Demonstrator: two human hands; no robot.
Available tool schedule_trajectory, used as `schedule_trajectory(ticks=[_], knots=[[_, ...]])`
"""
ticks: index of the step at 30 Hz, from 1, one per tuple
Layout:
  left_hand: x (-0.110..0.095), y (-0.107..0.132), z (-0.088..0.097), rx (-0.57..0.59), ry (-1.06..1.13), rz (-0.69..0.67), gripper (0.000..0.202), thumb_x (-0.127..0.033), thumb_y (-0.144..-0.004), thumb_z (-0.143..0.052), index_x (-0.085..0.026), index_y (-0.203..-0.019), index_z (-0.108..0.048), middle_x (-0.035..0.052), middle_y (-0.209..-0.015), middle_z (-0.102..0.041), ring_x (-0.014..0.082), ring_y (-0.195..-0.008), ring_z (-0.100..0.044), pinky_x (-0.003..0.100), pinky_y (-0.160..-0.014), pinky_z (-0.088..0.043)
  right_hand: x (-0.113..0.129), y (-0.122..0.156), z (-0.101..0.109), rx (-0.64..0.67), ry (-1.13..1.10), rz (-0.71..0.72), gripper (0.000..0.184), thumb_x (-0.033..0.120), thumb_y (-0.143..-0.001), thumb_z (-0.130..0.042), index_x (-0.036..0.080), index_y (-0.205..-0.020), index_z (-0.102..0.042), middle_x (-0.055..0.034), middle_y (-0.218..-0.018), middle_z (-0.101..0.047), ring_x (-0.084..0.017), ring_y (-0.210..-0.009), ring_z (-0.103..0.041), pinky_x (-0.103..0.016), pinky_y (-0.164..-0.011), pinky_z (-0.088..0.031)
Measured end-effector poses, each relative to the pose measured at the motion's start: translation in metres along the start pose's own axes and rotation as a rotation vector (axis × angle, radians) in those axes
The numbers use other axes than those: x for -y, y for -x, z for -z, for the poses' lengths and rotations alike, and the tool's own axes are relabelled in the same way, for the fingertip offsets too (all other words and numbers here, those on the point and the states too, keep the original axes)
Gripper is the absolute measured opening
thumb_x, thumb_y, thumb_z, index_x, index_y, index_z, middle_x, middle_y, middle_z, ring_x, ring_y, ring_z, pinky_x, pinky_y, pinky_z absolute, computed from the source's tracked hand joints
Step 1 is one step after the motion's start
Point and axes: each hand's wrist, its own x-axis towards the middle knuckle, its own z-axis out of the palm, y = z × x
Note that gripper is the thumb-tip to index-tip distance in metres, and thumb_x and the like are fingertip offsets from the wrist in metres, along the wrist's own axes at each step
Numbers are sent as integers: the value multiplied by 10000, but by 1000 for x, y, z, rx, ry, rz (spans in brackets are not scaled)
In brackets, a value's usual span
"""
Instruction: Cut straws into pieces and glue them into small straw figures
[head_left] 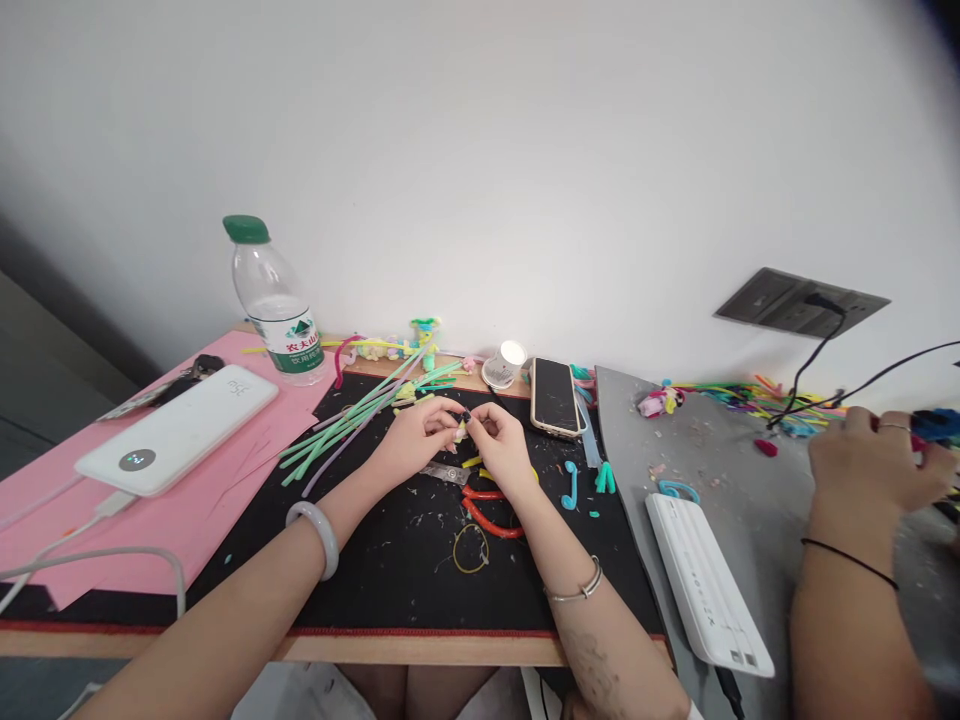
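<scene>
Over the black mat (375, 590), both my hands meet around a small fuzzy pipe-cleaner piece (461, 430), dark on top and pale yellow and pink below. My left hand (416, 440) pinches it from one side. Opposite, my right hand (499, 445) grips it between thumb and fingers, which partly cover it. Beneath my right hand lie scissors with red-orange handles (491, 522), their blade reaching toward my left hand. A yellow ring-shaped band (470, 550) rests nearer to me. Green and purple pipe cleaners (337, 430) lie in a loose bundle beside my left hand.
A water bottle (289, 335) and a white power bank (180, 430) stand on pink paper at left. Behind my hands are a paper cup (506, 365) and a phone (555, 395). At right are another power bank (709, 580) and a co-worker's hand (870, 465).
</scene>
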Motion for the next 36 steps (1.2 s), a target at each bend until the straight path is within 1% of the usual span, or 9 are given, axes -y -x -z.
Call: schedule_trajectory(ticks=[5, 9, 15, 21, 24, 29, 33, 36], knots=[[-2, 1, -1, 2, 3, 1, 301, -261, -704, -579, -154, -980, -525, 27, -755, -625, 146, -643, -612, 317, -663, -522, 0, 1, 0, -18, 2, 17, 133, 288, -757, -482, 179, -682, -500, 32, -571, -461, -86, -483, -382, -213, -460, -296], [1, 0, -1, 9, -11, -9, 289, -239, -709, -564, -157, -983, -526, 22, -742, -615, 149, -652, -610, 317, -666, -517, -1, 1, -1, -6, 15, 38, 134, 285, -761, -484, 180, -681, -508, 29, -585, -478, -89, -480, -389, -221, -482, -317], [1, 0, 1, 0, -23, -18, 284, -240, -713, -553, -158, -983, -524, 7, -722, -600, 124, -587, -584, 293, -630, -498, -4, 1, -1, -19, 39, 64, 141, 298, -774, -485, 183, -704, -528, 23, -615, -505, -96, -495, -401, -223, -493, -326], [-4, 1, 0, -10, -22, -6, 289, -238, -702, -554, -155, -977, -524, -1, -695, -593, 123, -576, -579, 288, -632, -489, -4, 1, 0, -36, 20, 41, 171, 339, -786, -485, 183, -740, -537, 17, -638, -524, -96, -500, -397, -223, -489, -322], [-4, 1, 0, 1, -23, -6, 302, -238, -695, -556, -162, -985, -523, -1, -702, -599, 127, -581, -580, 285, -621, -487, -2, 1, 0, -29, 28, 38, 137, 310, -770, -497, 184, -749, -547, 17, -639, -528, -98, -507, -410, -225, -499, -334], [0, 1, 0, 8, -19, -6, 334, -243, -692, -565, -168, -1014, -516, -8, -699, -598, 122, -573, -574, 275, -601, -484, 2, 2, -1, -12, 29, 43, 106, 272, -758, -491, 185, -711, -530, 21, -606, -514, -105, -510, -433, -231, -510, -353], [0, 0, -1, 13, -4, -1, 346, -268, -695, -584, -168, -1018, -513, 7, -746, -605, 128, -605, -586, 283, -611, -499, 3, 2, -2, -34, -8, 50, 107, 271, -770, -481, 186, -709, -504, 17, -625, -516, -109, -535, -460, -229, -526, -369], [-1, 0, -1, 24, -9, 1, 368, -292, -686, -609, -166, -1015, -503, 19, -789, -605, 127, -600, -590, 294, -619, -505, 1, 2, -1, -62, -47, 44, 125, 296, -782, -483, 187, -724, -497, 21, -635, -503, -104, -541, -455, -221, -518, -364]])
